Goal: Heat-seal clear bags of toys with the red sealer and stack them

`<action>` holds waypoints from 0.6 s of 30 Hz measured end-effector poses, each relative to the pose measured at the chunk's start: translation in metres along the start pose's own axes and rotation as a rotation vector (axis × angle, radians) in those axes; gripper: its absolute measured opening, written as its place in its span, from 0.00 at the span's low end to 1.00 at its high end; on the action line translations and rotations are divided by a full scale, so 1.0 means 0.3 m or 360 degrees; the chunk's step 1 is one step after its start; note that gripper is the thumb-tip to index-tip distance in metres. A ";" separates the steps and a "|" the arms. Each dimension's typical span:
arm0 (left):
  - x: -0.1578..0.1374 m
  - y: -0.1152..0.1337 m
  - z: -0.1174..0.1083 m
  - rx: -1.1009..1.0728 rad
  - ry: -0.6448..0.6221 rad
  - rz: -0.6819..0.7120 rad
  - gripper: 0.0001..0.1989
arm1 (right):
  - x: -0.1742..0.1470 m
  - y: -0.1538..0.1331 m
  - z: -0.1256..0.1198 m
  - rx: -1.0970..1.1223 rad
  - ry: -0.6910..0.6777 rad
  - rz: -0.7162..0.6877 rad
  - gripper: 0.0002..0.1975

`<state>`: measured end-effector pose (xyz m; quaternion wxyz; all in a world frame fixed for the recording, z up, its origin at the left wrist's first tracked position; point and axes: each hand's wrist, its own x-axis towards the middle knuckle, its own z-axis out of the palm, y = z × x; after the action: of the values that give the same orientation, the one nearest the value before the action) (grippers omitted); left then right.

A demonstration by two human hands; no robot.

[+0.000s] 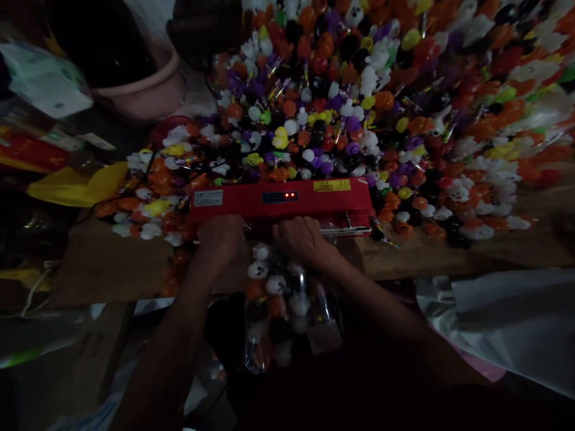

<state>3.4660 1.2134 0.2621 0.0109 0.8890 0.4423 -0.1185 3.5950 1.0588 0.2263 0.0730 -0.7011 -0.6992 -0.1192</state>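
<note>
A red bag sealer (251, 206) with two lit red lights lies across the table in front of me. Below its front edge hangs a clear plastic bag (276, 317) filled with small white, orange and black toy figures. My left hand (221, 239) is closed at the sealer's front edge, by the bag's upper left side. Closed as well, my right hand (300, 238) grips the bag's top edge along the sealer. The bag's mouth is partly hidden by both hands, and its plastic shows at the sealer's lip.
A large heap of small coloured toys (323, 114) covers the table (422, 260) behind and beside the sealer. At the back left stands a pink basin (144, 90) with something black in it. A yellow piece (81, 185) lies at left. White sheeting (512, 317) hangs at right.
</note>
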 end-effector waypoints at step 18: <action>0.156 0.504 -0.213 -0.0112 -0.0397 0.1443 0.10 | 0.063 -0.025 -0.052 0.0364 -0.0383 0.0158 0.19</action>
<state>3.6254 1.1661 0.3010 0.1447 0.9705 0.0085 -0.1926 3.5863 1.0728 0.2458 0.0738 -0.7312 -0.6764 0.0495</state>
